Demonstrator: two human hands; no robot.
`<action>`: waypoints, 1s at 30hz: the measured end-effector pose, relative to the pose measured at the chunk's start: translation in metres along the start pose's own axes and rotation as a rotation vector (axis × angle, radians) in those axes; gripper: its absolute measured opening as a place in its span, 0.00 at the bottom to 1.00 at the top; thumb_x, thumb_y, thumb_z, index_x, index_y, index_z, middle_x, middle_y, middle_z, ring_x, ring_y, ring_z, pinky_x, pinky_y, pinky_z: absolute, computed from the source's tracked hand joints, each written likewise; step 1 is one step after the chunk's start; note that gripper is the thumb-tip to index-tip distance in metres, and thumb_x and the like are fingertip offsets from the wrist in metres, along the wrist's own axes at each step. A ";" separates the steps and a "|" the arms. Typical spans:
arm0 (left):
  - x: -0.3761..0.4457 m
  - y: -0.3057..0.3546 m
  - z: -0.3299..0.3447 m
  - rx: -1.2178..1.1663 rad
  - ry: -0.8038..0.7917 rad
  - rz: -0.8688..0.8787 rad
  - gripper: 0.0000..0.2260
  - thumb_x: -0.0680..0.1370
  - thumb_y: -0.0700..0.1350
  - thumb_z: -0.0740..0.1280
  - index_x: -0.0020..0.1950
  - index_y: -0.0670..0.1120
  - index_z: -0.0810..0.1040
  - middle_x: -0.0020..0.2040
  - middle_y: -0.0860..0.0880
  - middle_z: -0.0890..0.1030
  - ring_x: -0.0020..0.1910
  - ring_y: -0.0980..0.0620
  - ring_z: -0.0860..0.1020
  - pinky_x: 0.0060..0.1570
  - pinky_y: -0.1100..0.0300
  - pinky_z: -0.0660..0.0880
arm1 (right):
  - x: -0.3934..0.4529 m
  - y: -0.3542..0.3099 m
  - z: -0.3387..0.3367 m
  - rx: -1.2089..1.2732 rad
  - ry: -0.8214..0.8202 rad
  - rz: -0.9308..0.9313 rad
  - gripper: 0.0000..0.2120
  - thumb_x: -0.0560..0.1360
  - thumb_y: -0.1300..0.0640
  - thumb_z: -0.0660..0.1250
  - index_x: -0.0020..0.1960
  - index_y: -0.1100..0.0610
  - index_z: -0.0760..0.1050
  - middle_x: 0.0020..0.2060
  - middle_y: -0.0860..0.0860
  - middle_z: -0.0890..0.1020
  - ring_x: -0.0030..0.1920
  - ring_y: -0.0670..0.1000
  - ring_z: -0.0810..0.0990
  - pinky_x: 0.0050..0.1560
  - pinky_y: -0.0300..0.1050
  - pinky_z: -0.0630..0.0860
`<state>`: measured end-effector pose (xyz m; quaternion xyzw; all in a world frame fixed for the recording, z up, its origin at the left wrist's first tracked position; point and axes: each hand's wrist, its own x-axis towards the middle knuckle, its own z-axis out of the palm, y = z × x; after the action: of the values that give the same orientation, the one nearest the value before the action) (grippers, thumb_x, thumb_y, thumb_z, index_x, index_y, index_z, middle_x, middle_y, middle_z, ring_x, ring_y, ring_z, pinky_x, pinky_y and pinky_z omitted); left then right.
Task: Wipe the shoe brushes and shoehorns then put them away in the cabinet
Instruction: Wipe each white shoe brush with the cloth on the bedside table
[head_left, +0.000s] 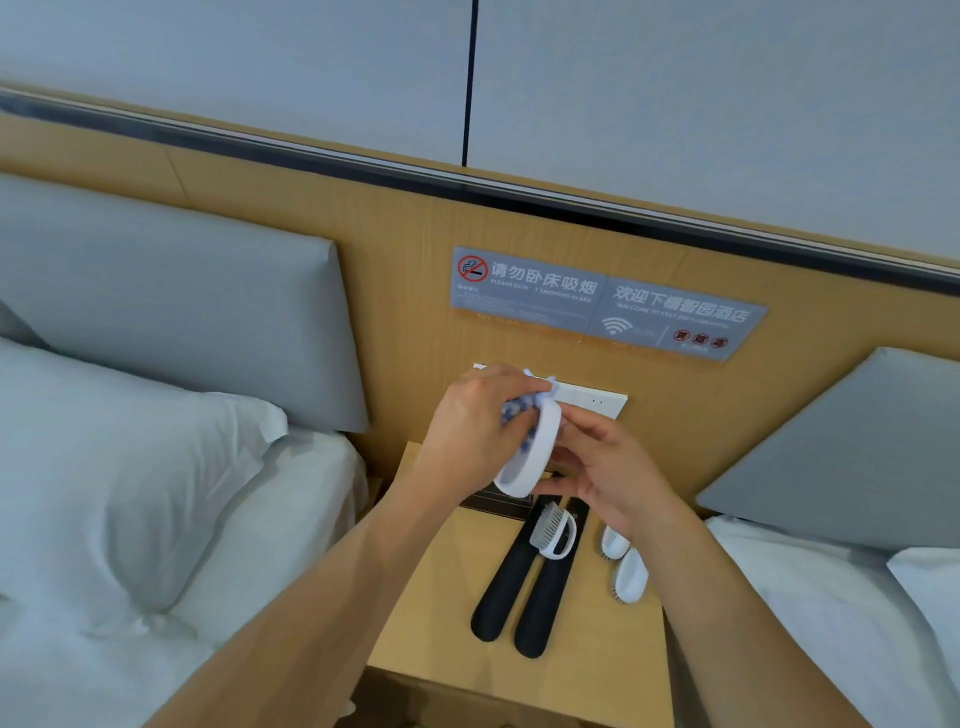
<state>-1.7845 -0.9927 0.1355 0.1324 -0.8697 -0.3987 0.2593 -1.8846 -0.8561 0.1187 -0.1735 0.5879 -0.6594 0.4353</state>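
Note:
My left hand (467, 431) grips a blue-and-white patterned cloth (511, 413) and presses it against a white shoe brush (530, 452) held above the nightstand. My right hand (602, 467) holds that brush from the right, fingers curled on its edge. Two black shoehorns (524, 587) lie side by side on the wooden nightstand (431, 613). A white brush with grey bristles (553, 532) lies tipped on top of the shoehorns. Two more white brushes (626, 564) lie to their right, bristles down.
Beds with white linen flank the nightstand, a pillow (130, 467) on the left. Grey headboard cushions (171, 306) lean on the wooden wall panel, which carries a no-smoking sign (602, 304) and a white socket plate (597, 405). A dark pad (493, 504) lies at the nightstand's back.

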 end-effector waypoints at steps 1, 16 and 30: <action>-0.001 0.000 0.000 -0.003 -0.011 0.007 0.13 0.76 0.39 0.70 0.60 0.47 0.83 0.56 0.49 0.82 0.55 0.52 0.78 0.55 0.56 0.75 | 0.000 -0.003 0.000 -0.010 -0.006 -0.005 0.13 0.80 0.55 0.64 0.60 0.55 0.82 0.56 0.62 0.84 0.56 0.62 0.84 0.45 0.57 0.83; -0.036 -0.011 -0.011 0.158 -0.069 0.229 0.10 0.78 0.37 0.68 0.57 0.46 0.84 0.60 0.47 0.78 0.57 0.54 0.77 0.50 0.64 0.78 | 0.000 -0.004 -0.015 0.147 0.091 0.095 0.14 0.82 0.64 0.63 0.64 0.54 0.79 0.59 0.60 0.82 0.57 0.65 0.83 0.42 0.60 0.83; -0.011 -0.009 -0.010 0.001 -0.118 0.134 0.09 0.75 0.39 0.72 0.54 0.48 0.85 0.58 0.52 0.74 0.57 0.58 0.75 0.53 0.68 0.72 | -0.001 -0.020 -0.017 0.126 0.073 0.098 0.10 0.80 0.65 0.64 0.57 0.58 0.81 0.53 0.62 0.85 0.51 0.64 0.85 0.41 0.58 0.83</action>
<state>-1.7693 -1.0001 0.1304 0.0502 -0.8905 -0.3871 0.2339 -1.9041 -0.8466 0.1328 -0.0924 0.5685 -0.6790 0.4552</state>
